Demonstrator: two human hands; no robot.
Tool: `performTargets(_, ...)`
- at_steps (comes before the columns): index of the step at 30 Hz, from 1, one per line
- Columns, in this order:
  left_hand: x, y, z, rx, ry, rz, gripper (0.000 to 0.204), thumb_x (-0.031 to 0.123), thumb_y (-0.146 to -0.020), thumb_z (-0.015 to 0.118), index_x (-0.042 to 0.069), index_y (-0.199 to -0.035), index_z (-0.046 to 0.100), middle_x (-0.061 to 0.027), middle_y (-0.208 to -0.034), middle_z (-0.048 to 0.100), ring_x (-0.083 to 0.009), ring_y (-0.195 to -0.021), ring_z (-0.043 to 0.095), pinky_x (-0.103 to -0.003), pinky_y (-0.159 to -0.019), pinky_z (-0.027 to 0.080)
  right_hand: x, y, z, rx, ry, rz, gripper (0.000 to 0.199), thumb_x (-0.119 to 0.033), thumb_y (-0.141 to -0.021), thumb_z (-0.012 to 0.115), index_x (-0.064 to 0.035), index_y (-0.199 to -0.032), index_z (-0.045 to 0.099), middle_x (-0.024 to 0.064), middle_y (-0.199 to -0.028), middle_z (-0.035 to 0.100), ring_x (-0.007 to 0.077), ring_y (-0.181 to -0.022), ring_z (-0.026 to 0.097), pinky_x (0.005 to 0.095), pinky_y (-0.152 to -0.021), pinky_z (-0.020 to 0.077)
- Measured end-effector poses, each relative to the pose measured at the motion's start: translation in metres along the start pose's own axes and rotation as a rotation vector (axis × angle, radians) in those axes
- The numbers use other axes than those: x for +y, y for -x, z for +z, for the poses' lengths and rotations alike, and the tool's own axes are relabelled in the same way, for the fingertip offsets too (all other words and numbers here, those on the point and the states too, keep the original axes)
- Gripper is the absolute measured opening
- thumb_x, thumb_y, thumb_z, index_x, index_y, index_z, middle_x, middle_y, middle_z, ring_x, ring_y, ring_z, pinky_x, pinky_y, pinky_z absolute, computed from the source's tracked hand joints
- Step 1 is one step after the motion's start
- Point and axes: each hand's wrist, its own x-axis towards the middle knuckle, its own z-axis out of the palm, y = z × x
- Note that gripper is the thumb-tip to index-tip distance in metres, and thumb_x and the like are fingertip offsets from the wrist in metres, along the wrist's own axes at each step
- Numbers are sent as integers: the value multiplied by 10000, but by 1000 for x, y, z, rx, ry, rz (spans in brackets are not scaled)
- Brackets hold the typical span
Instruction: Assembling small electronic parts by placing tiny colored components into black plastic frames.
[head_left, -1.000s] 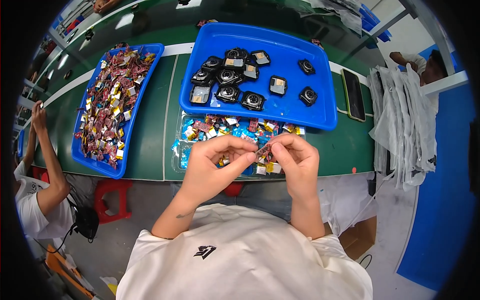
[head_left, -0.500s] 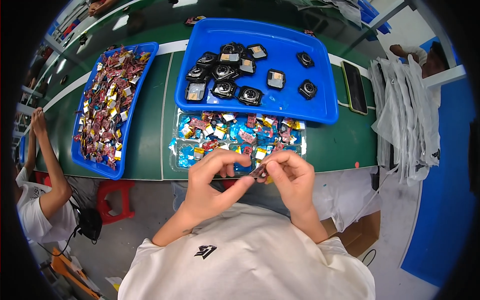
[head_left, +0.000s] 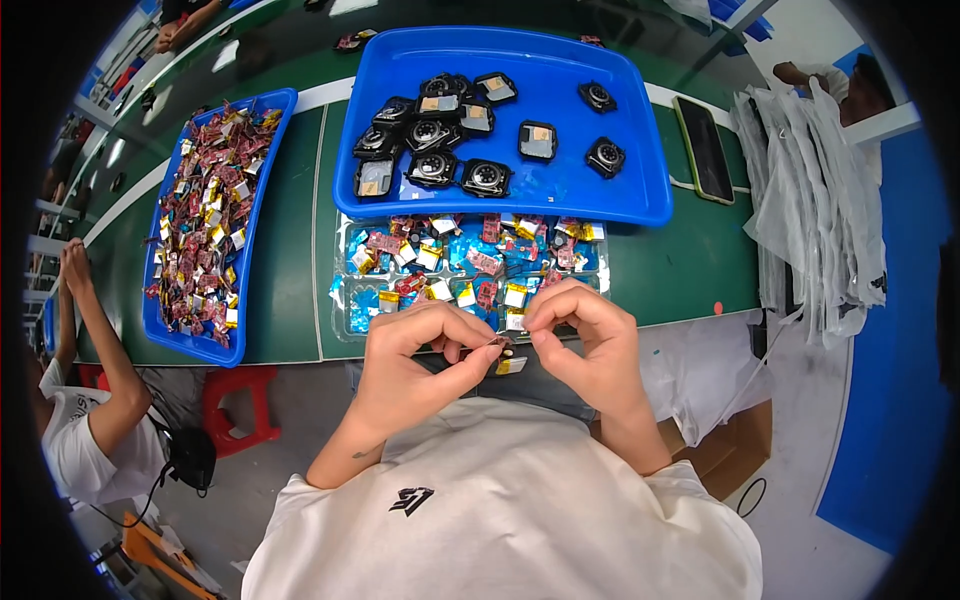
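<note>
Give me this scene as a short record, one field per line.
Left hand: the left hand pinches a small part between thumb and finger
Right hand: the right hand is close by, fingers bent; any grip unclear
Beneath hands: white-and-yellow piece
Clear tray: compartmented clear tray of mixed small parts, partly covered by the large blue tray
Large blue tray: large blue tray with black watch-like cases
Left side: narrow blue tray, heaped
Right side: phone

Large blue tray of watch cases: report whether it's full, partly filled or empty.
Partly filled: in the large blue tray, black watch cases cluster leftward, and bare bottom shows around those at right.
</note>
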Motion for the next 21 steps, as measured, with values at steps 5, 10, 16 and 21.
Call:
performTargets(5,-3,2,2,47,85,-72,73,-9,-723,713,6,-731,643,-67,-798,686,-41,-578,504,-187,-513,391,-14,0,13,-53,-67,121,126,-6,-775,659,-3,-901,653,63,-843,641,111,-757,602,238,-675,457)
performTargets(10,0,2,0,10,15,-131,81,7,-732,711,7,-789,652,-29,-750,661,-41,-586,501,-197,-525,392,-8,3,8,23,-63,121,118,-5,-784,659,12,-901,660,73,-833,650,106,-703,610,228,-620,469)
performTargets(16,4,-5,-3,-106,-127,-92,123,47,-741,720,26,-853,673,-11,-690,604,-64,-593,473,-216,-550,381,-11,-1,6,19,38,45,111,9,-789,669,23,-899,664,91,-835,660,117,-707,630,224,-635,501)
performTargets(21,-1,-1,-2,-97,27,-121,104,38,-764,709,21,-859,674,-17,-727,600,-65,-627,491,-215,-565,386,-9,4,8,75,-258,143,105,-19,-805,693,45,-879,652,98,-798,657,133,-696,640,231,-639,521)
